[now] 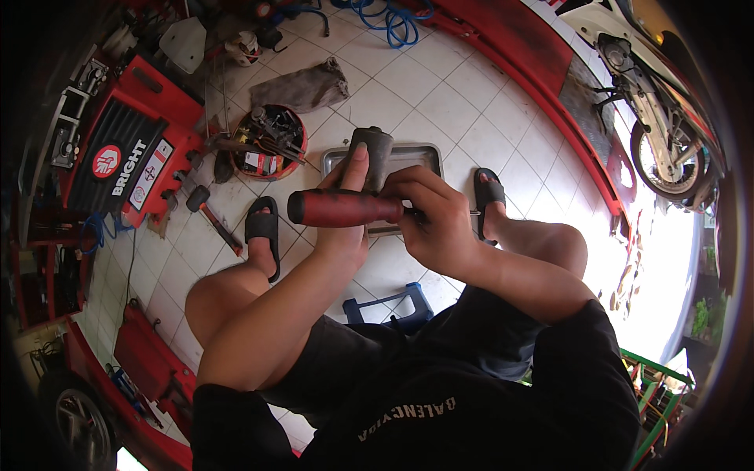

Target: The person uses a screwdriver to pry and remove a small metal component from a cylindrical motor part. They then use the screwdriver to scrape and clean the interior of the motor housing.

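My left hand [344, 237] is wrapped round a dark grey cylindrical part [377, 149], with the thumb lying along its side. The part stands roughly upright, and its far end has a small round stub. In my right hand [436, 216] is a screwdriver [342, 208] with a red handle and a black butt. The handle lies crosswise in front of my left hand and points left. Its shaft shows only as a short bit of metal right of my fingers. My right fingertips are close to the lower part of the cylinder; whether they touch it is hidden.
A metal tray [428, 155] lies on the tiled floor below my hands. At the left are a red tub of tools [297, 145], a mallet [210, 216] and a red cabinet [141, 102]. A grey cloth [302, 86] lies farther off. A motorcycle [656, 118] stands at the right.
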